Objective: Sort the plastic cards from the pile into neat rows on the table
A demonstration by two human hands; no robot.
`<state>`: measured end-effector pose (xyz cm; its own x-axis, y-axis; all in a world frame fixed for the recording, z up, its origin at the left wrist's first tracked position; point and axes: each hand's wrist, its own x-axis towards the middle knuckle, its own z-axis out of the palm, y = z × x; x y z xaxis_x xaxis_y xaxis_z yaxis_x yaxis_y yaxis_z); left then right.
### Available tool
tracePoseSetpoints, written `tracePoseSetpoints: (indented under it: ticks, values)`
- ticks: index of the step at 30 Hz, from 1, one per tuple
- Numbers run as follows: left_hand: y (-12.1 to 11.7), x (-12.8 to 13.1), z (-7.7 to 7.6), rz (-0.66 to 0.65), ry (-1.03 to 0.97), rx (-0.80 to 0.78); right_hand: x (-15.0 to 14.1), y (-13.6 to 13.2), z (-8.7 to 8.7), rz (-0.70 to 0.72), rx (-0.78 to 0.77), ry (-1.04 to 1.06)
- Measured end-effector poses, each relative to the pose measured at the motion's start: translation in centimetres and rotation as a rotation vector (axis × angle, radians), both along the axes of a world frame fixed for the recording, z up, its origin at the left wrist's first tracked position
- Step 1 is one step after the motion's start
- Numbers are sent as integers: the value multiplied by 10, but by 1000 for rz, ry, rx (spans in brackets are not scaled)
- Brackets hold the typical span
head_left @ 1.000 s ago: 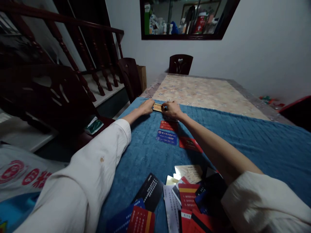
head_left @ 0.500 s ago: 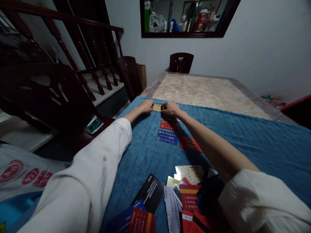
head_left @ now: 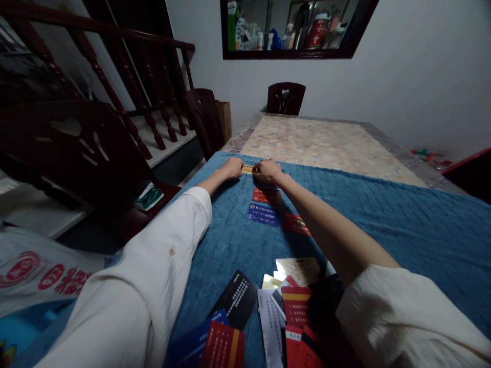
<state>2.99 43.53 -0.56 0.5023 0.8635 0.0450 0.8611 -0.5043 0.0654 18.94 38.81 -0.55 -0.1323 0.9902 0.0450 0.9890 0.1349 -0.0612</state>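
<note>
A yellowish card [head_left: 247,169] is at the far edge of the blue cloth, with its middle showing between my hands. My left hand [head_left: 231,168] grips its left end with bent fingers. At its right end, my right hand [head_left: 268,170] has its fingers curled onto it. Just nearer lies a red card [head_left: 265,195], partly in shadow, and below that a blue card [head_left: 263,214] marked DCEP. Another red card [head_left: 296,224] is partly behind my right forearm. A pale card edge peeks out under my right hand, mostly hidden.
Close to me is a loose pile of cards: a black card [head_left: 237,299], a red card with a gold stripe [head_left: 222,347], a pale card [head_left: 271,327] and several others. The blue cloth [head_left: 218,245] covers the near table. Chairs [head_left: 205,120] stand left and behind.
Both hands stay at the card's ends. The card shows as a narrower strip between them, and my right hand has shifted slightly left. The other cards lie as before.
</note>
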Motion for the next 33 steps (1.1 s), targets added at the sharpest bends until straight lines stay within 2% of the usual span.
tracePoseSetpoints:
  ticks: [12,17,20,27,30,33]
  values:
    - [-4,-6,1,18,-58,21,11,-10,4,30,54,2]
    - [-11,-14,1,22,-92,56,26,-24,10,64,109,4]
    - [-20,-16,1,-20,-122,62,34,-37,14,90,153,12]
    - [-59,-11,7,-145,-232,104,50,-77,18,172,268,30]
    - [-87,-3,12,-214,-258,107,57,-101,17,204,296,39]
    - [-122,5,15,-337,-275,112,65,-128,16,254,332,47]
